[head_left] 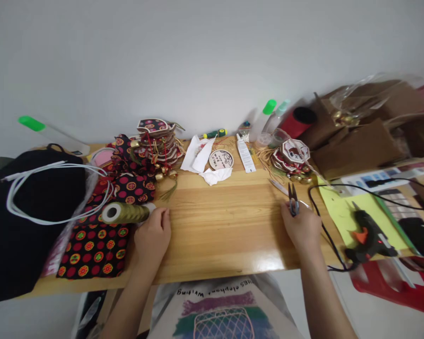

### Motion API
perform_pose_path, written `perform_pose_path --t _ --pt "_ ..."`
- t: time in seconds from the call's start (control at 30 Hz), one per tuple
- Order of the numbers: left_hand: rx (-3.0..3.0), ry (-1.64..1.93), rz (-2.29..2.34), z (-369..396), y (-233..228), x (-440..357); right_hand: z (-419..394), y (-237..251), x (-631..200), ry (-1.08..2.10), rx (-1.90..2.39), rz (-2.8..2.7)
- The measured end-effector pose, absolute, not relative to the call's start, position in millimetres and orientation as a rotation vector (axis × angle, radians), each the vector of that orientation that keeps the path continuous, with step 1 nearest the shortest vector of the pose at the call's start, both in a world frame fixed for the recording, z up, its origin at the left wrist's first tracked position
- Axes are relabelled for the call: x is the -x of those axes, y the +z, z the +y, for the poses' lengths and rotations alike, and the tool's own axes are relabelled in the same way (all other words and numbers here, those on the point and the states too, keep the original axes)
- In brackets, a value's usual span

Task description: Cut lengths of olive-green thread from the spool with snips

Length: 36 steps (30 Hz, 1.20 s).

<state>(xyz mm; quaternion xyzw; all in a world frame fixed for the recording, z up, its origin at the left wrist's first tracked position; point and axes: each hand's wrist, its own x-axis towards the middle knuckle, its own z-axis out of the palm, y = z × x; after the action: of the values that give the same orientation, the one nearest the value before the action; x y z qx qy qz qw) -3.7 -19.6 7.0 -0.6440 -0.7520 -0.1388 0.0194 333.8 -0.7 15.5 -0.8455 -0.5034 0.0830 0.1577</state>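
Left hand (152,235) curled around near end of olive thread spool (125,213): light, rolls easily, grip mid-barrel. Right hand (301,228) pinching small snips (293,201); rigid, sharp tips, hold by handles.

Your wooden table (226,221) is packed: patterned fabric (92,245) at 8 o'clock, glue gun (369,235) at 4, round embroidered patch (221,159) up at 12.
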Motion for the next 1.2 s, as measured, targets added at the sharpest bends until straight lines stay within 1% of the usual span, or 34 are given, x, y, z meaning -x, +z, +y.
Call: perform_pose_path --t 0.53,0.77,0.97,1.2 --pt "2.043 -0.502 -2.261 -22.5 -0.5 7.4 0.7 13.2 -339.4 0.231 2.399 -1.485" --pt "2.044 -0.511 -2.259 -22.3 0.7 6.9 1.1 16.5 -337.0 0.300 2.451 -1.425" --pt "2.050 -0.536 -2.295 -21.8 2.3 6.6 0.4 15.2 -338.2 0.262 2.401 -1.447" --pt "2.052 -0.554 -2.319 -22.1 2.5 6.7 -0.2 15.4 -340.1 0.307 2.374 -1.326"
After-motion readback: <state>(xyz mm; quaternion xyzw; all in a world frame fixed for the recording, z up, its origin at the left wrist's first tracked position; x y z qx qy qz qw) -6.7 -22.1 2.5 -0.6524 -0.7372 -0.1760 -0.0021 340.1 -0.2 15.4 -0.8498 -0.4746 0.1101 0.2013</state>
